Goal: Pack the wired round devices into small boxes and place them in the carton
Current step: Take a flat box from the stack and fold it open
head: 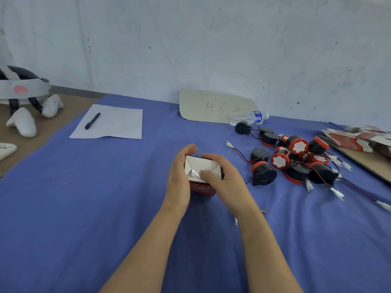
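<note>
A small red box (pixel 202 188) with white inner flaps stands on the blue cloth at the middle. My left hand (pixel 179 178) grips its left side. My right hand (pixel 223 177) holds its right side, thumb pressing down on the folded white flaps. Several round black-and-red wired devices (pixel 294 160) lie in a heap to the right, their red-black wires and white plugs trailing toward the near right. A stack of flat red-and-white box blanks (pixel 357 139) lies at the far right. No carton shows in the view.
The blue cloth (pixel 105 208) covers the table. A white sheet (pixel 112 122) with a black pen (pixel 92 121) lies at the back left, a rubber band (pixel 66 176) nearer. A cardboard sign (pixel 211 106) and a water bottle (pixel 247 117) sit by the wall. A headset (pixel 21 89) rests far left.
</note>
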`<state>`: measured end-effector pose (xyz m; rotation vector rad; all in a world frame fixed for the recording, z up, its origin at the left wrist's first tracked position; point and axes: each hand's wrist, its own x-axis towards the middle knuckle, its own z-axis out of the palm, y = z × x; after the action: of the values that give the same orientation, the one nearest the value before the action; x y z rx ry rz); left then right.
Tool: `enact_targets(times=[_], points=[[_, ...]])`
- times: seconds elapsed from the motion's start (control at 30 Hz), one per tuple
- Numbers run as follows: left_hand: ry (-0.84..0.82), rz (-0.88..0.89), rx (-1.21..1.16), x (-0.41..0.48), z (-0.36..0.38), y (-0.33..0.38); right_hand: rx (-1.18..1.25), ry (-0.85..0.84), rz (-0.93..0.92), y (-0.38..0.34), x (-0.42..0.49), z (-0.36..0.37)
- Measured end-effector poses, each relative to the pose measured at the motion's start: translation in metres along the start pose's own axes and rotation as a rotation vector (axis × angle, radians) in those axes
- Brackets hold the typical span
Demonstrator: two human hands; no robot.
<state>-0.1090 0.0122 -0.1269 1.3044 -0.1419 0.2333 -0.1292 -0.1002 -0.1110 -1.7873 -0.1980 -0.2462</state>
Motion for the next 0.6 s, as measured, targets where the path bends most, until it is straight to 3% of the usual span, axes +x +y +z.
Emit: enact_targets(times=[0.17, 0.33, 0.47, 0.6], points=[[-0.019, 0.077, 0.052, -0.0011, 0.0027, -0.0032, -0.033, 0.073, -0.01, 0.001, 0.0017, 0.003], [-0.035, 0.13, 0.099, -0.0033, 0.0029, -0.0065, -0.054, 0.076, -0.01, -0.0005, 0.0018, 0.0066], [-0.011, 0.169, 0.124, -0.0028, 0.0002, -0.0062, 0.11, -0.005, 0.007, -0.0022, -0.0005, 0.0015], [0.011, 0.207, 0.118, -0.0038, 0.0029, -0.0061, 0.044, 0.06, -0.019, -0.0042, -0.0004, 0.0062]])
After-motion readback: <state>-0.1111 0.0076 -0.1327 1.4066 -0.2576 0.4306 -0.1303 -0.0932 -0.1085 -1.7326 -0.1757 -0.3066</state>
